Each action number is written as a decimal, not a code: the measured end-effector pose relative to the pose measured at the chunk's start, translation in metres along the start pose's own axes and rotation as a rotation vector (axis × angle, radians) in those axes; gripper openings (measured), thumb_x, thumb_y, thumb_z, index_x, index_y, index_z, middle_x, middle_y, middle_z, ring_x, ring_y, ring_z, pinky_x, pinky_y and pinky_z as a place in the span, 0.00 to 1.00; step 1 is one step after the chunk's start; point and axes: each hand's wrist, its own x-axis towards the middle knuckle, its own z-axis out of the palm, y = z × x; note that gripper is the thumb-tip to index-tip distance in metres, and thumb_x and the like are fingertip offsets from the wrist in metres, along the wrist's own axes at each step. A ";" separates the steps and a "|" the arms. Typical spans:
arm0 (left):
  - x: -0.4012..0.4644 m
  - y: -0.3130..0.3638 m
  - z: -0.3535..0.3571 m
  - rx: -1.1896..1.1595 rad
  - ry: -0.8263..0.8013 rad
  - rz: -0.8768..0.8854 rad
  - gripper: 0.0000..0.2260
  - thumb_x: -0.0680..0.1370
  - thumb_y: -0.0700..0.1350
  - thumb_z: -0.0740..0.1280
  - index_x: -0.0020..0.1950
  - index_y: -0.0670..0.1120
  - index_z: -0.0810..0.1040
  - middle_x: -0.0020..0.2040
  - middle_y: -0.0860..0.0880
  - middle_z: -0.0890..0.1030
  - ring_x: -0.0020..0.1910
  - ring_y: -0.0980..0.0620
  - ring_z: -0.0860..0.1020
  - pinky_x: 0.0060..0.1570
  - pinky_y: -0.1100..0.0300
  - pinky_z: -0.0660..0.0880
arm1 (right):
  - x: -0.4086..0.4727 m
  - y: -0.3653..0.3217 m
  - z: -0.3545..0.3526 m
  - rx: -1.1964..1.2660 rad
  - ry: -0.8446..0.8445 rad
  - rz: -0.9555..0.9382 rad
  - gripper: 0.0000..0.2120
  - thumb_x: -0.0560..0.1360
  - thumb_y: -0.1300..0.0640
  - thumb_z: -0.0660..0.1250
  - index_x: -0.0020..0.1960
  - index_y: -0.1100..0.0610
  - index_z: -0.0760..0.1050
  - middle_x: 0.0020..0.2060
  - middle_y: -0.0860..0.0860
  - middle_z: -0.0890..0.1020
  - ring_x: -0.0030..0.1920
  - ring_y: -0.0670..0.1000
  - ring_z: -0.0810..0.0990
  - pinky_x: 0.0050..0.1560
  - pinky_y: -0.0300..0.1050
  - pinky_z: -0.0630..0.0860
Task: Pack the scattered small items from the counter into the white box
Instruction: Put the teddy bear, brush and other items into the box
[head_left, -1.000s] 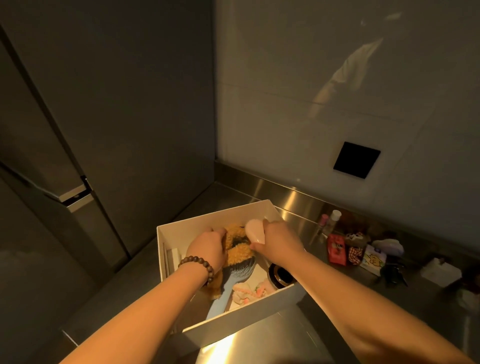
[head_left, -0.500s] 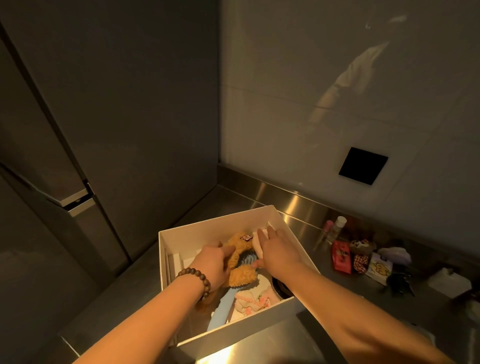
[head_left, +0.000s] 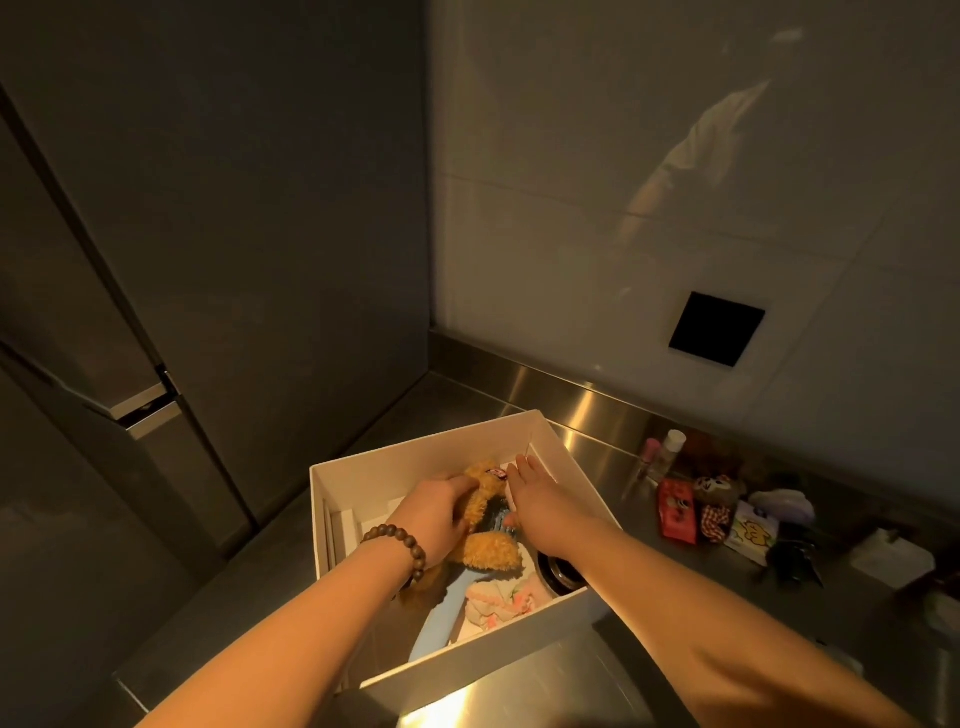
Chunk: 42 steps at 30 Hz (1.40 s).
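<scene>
White box (head_left: 436, 457) sits open on the steel bench (head_left: 597, 447), near the corner where the dark cabinet meets the pale wall, and both hands are down inside it. From the head view, the left hand (head_left: 434, 512), a bead bracelet (head_left: 400, 545) at its wrist, has its fingers closed around a fuzzy tan plush toy (head_left: 488, 525) lying across a light blue hairbrush (head_left: 441, 608). The right hand (head_left: 545, 506) is flat and open, fingers spread over the box's far right corner, gripping nothing that I can see. Pinkish cloth (head_left: 498, 600) and a dark round tin (head_left: 558, 569) lie at the near right of the box. Off to the right, well apart from the box, more bits wait on the bench: a red packet (head_left: 675, 512), a small bottle (head_left: 670, 449), a little checked plush (head_left: 717, 506), a white-and-yellow pouch (head_left: 750, 530). My worry is the plush: bulky, sitting high, it may spring up and crowd out what's left. The light is dim too, so the dark things far right could be missed.
</scene>
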 end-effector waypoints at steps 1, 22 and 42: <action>0.002 0.002 -0.002 -0.013 0.028 -0.019 0.20 0.77 0.43 0.64 0.68 0.53 0.70 0.63 0.51 0.75 0.60 0.51 0.73 0.60 0.60 0.69 | -0.002 0.003 0.000 0.005 0.027 -0.013 0.34 0.80 0.57 0.60 0.78 0.59 0.43 0.78 0.55 0.44 0.77 0.55 0.44 0.75 0.51 0.50; -0.016 0.028 0.007 0.130 -0.406 -0.174 0.28 0.79 0.58 0.55 0.76 0.54 0.49 0.77 0.50 0.55 0.75 0.45 0.50 0.71 0.47 0.53 | -0.062 0.051 -0.019 0.300 0.259 -0.059 0.25 0.81 0.57 0.58 0.76 0.55 0.57 0.77 0.49 0.54 0.77 0.51 0.52 0.73 0.47 0.55; -0.019 0.209 0.078 -0.082 0.227 0.286 0.25 0.76 0.52 0.63 0.71 0.48 0.65 0.69 0.47 0.69 0.68 0.50 0.64 0.62 0.66 0.54 | -0.185 0.174 0.019 0.540 0.460 0.111 0.19 0.81 0.54 0.58 0.71 0.54 0.67 0.69 0.51 0.70 0.69 0.51 0.68 0.66 0.39 0.62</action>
